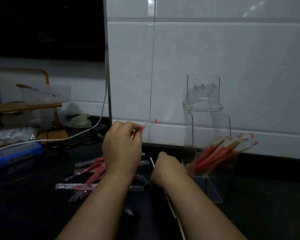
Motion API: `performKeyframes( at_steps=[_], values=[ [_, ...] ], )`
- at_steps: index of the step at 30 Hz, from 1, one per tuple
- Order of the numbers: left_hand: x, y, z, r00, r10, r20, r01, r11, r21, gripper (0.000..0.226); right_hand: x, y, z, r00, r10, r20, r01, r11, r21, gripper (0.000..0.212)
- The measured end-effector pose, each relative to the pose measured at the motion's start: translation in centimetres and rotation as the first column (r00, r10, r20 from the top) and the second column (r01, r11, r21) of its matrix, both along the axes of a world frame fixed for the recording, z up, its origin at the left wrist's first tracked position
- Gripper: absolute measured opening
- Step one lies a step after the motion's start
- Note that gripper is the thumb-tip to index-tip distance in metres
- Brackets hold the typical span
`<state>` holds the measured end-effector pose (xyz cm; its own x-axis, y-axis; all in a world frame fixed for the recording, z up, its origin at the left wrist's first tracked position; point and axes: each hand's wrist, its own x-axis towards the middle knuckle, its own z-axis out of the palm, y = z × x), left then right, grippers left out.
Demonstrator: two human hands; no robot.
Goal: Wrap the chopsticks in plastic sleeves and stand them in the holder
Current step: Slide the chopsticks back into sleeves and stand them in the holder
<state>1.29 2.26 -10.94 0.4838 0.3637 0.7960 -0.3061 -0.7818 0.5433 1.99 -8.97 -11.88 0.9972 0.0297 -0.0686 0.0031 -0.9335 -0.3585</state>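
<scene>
- Plastic sleeve (149, 124), clear, is pinched by the fingertips of your raised left hand (121, 148).
- Your right hand (170, 168) curls around bare chopsticks (175, 214), lower down.
- Wrapped chopsticks (213, 153) lean in the acrylic holder (227, 129), right.

- Glossy white tiled wall (215, 58) behind and right of the left hand (121, 146); light glints on the upper tiles.
- Unlit dark pane (45, 26) above-left of that hand, edged by a vertical metal strip (108, 66).
- Black countertop (33, 208) beneath the hand.
- Wooden rack (24, 106) well left of it.
- Lighting dim overall.
</scene>
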Motion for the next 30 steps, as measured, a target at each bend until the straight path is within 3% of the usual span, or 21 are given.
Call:
performKeyframes(
  at_steps=[6,15,23,30],
  values=[
    [0.1,-0.2,0.1,0.991,-0.061,0.118,0.062,0.998,-0.004,0.006,-0.4,-0.1,0.8,0.990,-0.005,0.144,-0.022,0.982,0.188,0.044],
    [-0.1,-0.3,0.2,0.968,-0.123,0.217,0.139,0.988,-0.061,0.005,-1.5,-0.9,3.3,0.917,0.041,0.398,-0.219,0.884,0.413,0.003],
    [-0.2,-0.1,0.3,0.972,-0.163,0.170,0.195,0.961,-0.196,0.006,-1.1,-1.2,3.2,0.851,-0.065,0.522,-0.230,0.846,0.481,0.033],
    [-0.4,-0.1,0.6,0.968,-0.192,0.159,0.235,0.916,-0.324,0.017,-0.8,-1.1,3.0,0.764,-0.141,0.629,-0.314,0.771,0.554,0.026]
  ],
)
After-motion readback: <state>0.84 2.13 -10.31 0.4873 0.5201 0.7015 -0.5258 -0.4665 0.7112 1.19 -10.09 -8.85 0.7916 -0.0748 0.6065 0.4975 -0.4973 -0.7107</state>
